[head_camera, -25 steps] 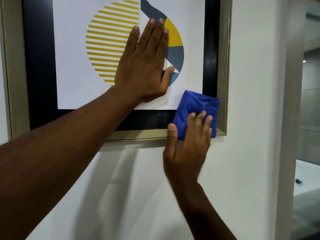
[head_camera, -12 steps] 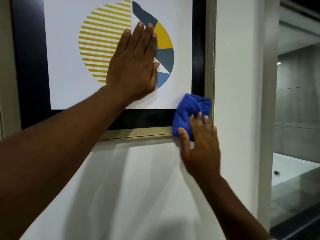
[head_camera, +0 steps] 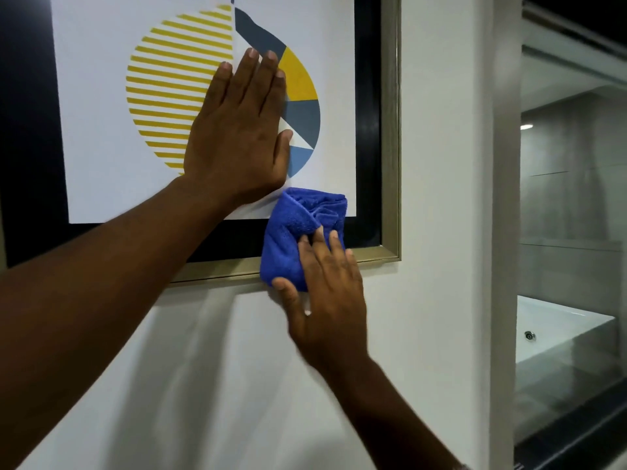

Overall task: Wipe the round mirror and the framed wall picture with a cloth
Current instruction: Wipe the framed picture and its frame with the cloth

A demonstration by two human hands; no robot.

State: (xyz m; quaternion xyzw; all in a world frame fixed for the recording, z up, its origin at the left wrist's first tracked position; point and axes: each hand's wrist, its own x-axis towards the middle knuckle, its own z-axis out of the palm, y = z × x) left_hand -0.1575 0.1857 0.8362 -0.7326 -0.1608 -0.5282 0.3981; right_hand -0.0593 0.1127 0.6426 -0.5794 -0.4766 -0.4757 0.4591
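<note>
The framed wall picture (head_camera: 390, 130) hangs on a white wall, with a gold outer frame, a black border and a yellow-and-blue abstract print. My left hand (head_camera: 237, 137) lies flat on the glass over the print, fingers straight and together, holding nothing. My right hand (head_camera: 322, 293) presses a folded blue cloth (head_camera: 298, 228) against the picture's lower right part, across the black border and the bottom gold rail. The round mirror is not in view.
White wall (head_camera: 203, 368) below the picture. A wall corner (head_camera: 502, 232) stands to the right, and beyond it a glass partition (head_camera: 576, 198) and a white bathtub (head_camera: 556, 327) with a metal fitting.
My right hand has slid the cloth left from the frame's lower right corner along the bottom edge. My left hand has stayed flat on the print. The camera view has shifted slightly.
</note>
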